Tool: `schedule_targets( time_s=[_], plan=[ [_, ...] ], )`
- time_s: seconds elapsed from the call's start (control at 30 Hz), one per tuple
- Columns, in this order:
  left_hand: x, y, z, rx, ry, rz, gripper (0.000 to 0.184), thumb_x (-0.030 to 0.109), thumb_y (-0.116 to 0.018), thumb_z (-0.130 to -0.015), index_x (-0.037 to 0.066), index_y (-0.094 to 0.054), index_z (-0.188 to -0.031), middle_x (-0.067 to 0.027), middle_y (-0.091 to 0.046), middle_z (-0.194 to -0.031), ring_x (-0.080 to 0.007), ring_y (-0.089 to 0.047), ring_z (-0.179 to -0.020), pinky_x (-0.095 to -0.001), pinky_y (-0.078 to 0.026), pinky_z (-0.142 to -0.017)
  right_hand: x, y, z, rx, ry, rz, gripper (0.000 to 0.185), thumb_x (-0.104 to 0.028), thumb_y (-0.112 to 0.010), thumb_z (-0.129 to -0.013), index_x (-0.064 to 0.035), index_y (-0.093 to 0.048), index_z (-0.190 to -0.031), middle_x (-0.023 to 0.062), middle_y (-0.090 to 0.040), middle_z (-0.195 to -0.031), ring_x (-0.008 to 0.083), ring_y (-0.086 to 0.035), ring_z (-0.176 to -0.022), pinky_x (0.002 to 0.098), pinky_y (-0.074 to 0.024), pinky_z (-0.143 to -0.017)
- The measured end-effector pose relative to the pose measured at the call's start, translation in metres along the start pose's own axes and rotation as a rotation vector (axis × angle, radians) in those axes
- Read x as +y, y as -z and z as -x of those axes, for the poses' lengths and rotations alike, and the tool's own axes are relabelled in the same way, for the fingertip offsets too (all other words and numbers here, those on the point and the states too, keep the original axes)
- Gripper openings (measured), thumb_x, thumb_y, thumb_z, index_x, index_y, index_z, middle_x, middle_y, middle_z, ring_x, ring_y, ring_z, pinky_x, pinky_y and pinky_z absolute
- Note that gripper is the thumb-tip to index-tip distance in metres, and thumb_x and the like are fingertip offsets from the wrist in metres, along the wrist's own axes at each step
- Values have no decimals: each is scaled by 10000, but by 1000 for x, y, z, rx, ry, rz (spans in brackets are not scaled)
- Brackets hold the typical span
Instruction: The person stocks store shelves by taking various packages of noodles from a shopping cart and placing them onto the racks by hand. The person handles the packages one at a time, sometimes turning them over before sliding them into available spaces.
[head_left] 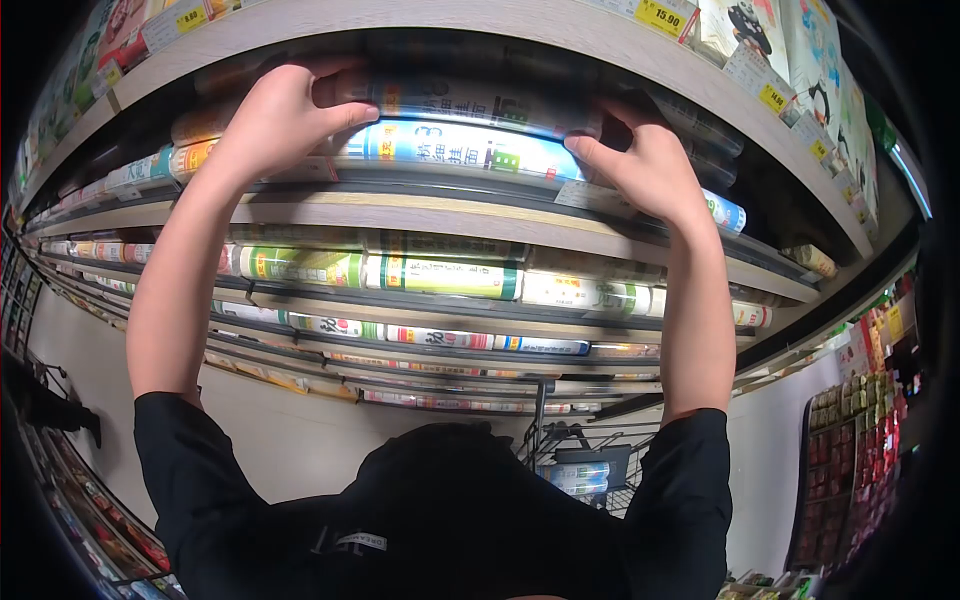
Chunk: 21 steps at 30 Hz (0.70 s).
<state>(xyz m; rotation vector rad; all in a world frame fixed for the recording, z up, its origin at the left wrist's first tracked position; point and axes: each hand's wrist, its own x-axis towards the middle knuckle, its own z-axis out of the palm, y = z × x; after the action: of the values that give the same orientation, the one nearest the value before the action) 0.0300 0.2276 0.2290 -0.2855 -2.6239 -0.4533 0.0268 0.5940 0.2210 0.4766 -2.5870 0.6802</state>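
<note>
Blue pack (440,103) sat on the upper shelf (450,205), just behind/above the front blue pack (450,147). L hand (285,115) was part-open at its L end, R hand (645,165) ditto at its R end, thumbs nr the lower edge; fingers partly in shadow, so can't tell if either had a firm hold. Cart (625,490) w/ blue packs (575,475) stood below.

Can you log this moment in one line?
left hand: left end of blue packs | right hand: their right end | cart: more packs inside
</note>
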Motion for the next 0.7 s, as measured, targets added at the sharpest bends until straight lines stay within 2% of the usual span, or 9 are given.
schedule_targets(
  time_s=[0.1,0.17,0.3,0.33,0.47,0.53,0.57,0.63,0.7],
  plan=[
    [11,4,6,-35,8,197,543,257,-756,-921,-24,-629,-1369,-168,-727,-865,-116,-622,-589,-305,-534,-581,10,-6,-2,43,130,-16,673,-445,-733,-879,-46,-617,-1408,150,-699,-777,178,-615,-601,332,-512,-611],
    [-5,-5,2,-63,45,407,484,171,-700,-956,-15,-610,-1394,-143,-747,-986,-97,-609,-610,-282,-551,-567,-11,6,2,-54,-2,-36,558,-429,-673,-887,-13,-666,-1259,185,-703,-774,286,-685,-750,393,-532,-754],
    [-12,-11,-5,-44,13,258,463,93,-652,-972,-27,-579,-1414,-107,-727,-1067,-69,-594,-691,-274,-608,-589,-7,-2,3,6,34,-38,491,-410,-619,-894,27,-689,-1107,229,-682,-760,380,-694,-796,453,-531,-807],
    [-6,-12,0,9,-29,363,421,128,-680,-968,-43,-632,-1350,-89,-725,-934,-52,-557,-670,-264,-535,-569,-3,-1,1,-27,30,40,508,-411,-613,-897,32,-688,-1135,262,-689,-805,419,-688,-834,460,-538,-830],
    [-13,-11,-4,23,105,-73,446,365,-726,-925,-73,-711,-1011,-175,-692,-735,-263,-632,-635,-375,-533,-699,-1,-5,2,36,76,30,525,-412,-637,-896,16,-691,-1194,301,-703,-937,441,-693,-939,475,-550,-888],
    [-2,-13,3,105,23,-3,436,354,-728,-945,-77,-709,-1010,-123,-653,-701,-172,-566,-626,-344,-476,-624,8,-12,1,76,113,22,532,-419,-639,-893,16,-690,-1196,309,-700,-964,453,-684,-948,483,-550,-898],
    [4,-15,9,135,-18,35,432,349,-729,-955,-79,-708,-1009,-97,-634,-684,-126,-534,-621,-329,-447,-586,5,-14,4,172,210,61,459,-372,-669,-919,0,-704,-1186,240,-739,-980,364,-727,-908,423,-577,-859],
    [6,-24,17,200,-59,-354,459,420,-647,-999,-21,-701,-1117,-189,-715,-1019,-334,-648,-963,-402,-463,-905,-15,10,24,133,142,127,344,-268,-672,-926,38,-642,-1080,196,-688,-940,311,-682,-899,406,-546,-846],
    [26,-43,37,346,-126,-498,389,342,-652,-1008,13,-692,-1214,-197,-686,-1204,-314,-627,-1158,-409,-445,-989,-6,17,51,329,290,83,388,-297,-663,-916,43,-657,-1104,216,-653,-941,371,-650,-937,444,-536,-860]
  ],
)
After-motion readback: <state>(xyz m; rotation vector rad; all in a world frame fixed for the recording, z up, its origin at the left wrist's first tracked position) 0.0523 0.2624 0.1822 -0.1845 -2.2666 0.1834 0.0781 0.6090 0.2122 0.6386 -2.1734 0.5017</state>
